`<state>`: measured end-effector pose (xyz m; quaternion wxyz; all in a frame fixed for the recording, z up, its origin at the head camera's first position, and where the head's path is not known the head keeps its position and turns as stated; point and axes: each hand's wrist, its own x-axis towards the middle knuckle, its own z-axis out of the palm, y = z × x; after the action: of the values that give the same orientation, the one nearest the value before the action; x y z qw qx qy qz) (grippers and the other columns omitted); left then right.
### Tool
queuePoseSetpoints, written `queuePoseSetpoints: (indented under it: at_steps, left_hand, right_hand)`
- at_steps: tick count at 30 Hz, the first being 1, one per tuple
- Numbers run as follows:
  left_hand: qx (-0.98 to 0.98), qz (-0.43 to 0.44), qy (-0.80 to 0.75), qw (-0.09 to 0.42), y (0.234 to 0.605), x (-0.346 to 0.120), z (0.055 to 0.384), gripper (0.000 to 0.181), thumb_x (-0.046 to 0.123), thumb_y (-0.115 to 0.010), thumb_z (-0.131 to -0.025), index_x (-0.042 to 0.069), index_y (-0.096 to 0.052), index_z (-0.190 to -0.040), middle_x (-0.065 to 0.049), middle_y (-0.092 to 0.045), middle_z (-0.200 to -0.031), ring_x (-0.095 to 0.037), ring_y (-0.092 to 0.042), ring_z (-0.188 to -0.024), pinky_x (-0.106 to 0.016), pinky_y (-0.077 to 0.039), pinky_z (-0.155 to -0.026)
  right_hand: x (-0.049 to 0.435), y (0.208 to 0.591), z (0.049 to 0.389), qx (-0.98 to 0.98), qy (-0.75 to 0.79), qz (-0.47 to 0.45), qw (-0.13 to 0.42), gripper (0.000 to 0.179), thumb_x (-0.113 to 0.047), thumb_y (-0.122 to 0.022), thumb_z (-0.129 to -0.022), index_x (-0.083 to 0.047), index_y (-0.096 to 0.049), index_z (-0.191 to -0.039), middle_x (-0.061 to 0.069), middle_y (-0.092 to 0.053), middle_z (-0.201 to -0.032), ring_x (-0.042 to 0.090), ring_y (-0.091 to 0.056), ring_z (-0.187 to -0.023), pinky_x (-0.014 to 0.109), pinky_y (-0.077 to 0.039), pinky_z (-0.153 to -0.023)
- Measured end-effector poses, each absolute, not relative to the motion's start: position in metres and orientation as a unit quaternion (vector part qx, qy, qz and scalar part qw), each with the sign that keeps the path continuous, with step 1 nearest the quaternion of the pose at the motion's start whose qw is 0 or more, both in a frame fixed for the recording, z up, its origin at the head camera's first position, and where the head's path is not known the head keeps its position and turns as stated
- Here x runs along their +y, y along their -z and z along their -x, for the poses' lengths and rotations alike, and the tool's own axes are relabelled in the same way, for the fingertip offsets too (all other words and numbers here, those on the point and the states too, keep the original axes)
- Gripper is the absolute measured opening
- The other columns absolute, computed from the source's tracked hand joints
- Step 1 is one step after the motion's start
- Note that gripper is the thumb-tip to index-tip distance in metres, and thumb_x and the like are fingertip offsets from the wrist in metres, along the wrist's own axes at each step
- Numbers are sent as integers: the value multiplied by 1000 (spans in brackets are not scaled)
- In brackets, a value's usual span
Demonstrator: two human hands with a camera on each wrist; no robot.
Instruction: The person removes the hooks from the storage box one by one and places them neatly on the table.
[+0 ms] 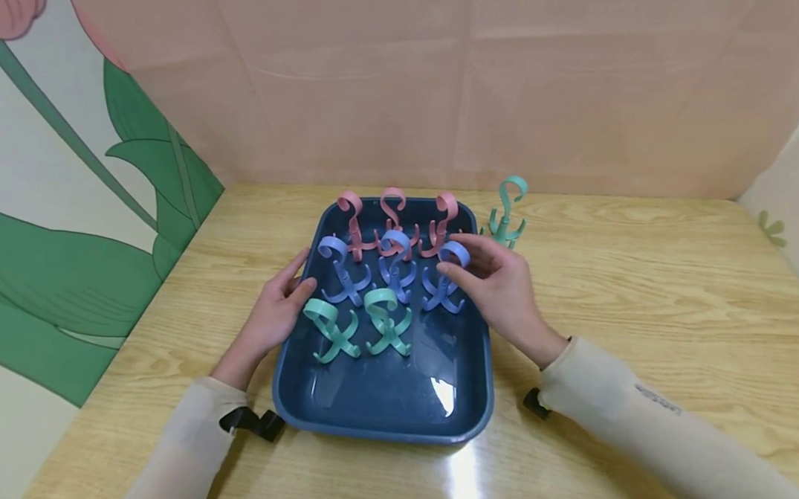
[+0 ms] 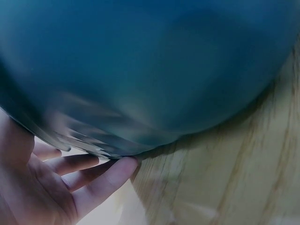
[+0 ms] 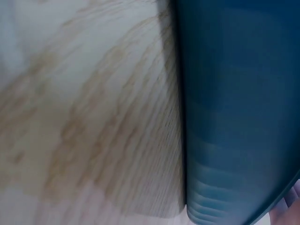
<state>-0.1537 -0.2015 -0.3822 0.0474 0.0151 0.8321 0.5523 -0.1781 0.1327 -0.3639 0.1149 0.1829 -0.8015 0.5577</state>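
A dark blue tray point(image 1: 432, 422) on the table holds plastic four-pronged hanger hooks in rows. Three pink hooks point(image 1: 355, 236) are at the far end, three blue ones point(image 1: 344, 280) across the middle, and two green ones point(image 1: 389, 327) nearer. My left hand point(image 1: 272, 311) grips the tray's left side, thumb at the rim; in the left wrist view its fingers point(image 2: 108, 180) lie against the outer wall. Reaching over the right rim, my right hand point(image 1: 508, 288) pinches the curled top of the rightmost blue hook point(image 1: 446, 295) between thumb and fingers.
Another green hook point(image 1: 506, 213) stands outside the tray, beyond its far right corner. The wood-grain table point(image 1: 645, 290) extends to both sides. A pink-beige covering point(image 1: 460, 88) rises at the back, and a wall with painted leaves point(image 1: 152, 164) borders the left.
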Motion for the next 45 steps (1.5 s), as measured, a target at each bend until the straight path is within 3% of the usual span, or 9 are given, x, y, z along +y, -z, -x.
queuePoseSetpoints:
  at_steps: [8,20,28,36,45]
  left_hand:
    - [832,-15,-552,50,384,-202,155,57,26,-45,-109,25,-24,-161,-20,-60,-135,-30,-64,-114,-42,-54,-92]
    - [828,-18,-558,50,384,-202,155,57,25,-45,-108,24,-24,-162,-21,-60,-135,-30,-65,-112,-40,-55,-89]
    - [821,-22,-569,48,385,-203,155,57,24,-47,-108,23,-25,-161,-21,-61,-134,-31,-66,-111,-34,-56,-85]
    - [820,-20,-569,53,385,-202,154,58,25,-46,-108,21,-23,-162,-21,-58,-138,-32,-64,-115,-43,-54,-92]
    - [824,-20,-565,50,384,-202,154,58,24,-45,-108,21,-23,-162,-21,-58,-138,-32,-63,-116,-46,-53,-94]
  right_hand:
    - [127,367,180,-793,-561,-188,147,37,-15,-78,-89,-4,-69,-122,3,-73,-111,16,-70,-97,24,-56,-83]
    - [124,369,181,-788,-562,-186,172,30,-12,-78,-89,-4,-72,-117,3,-73,-107,14,-71,-93,21,-55,-81]
    - [123,369,181,-785,-562,-188,177,29,-11,-78,-88,-7,-73,-116,4,-74,-106,14,-71,-91,21,-56,-80]
    - [124,369,180,-786,-562,-189,175,29,-10,-77,-89,-5,-72,-116,4,-74,-106,14,-71,-91,21,-56,-80]
    - [125,365,179,-776,-577,-193,167,28,-7,-77,-89,-4,-73,-116,4,-74,-105,13,-71,-91,23,-56,-80]
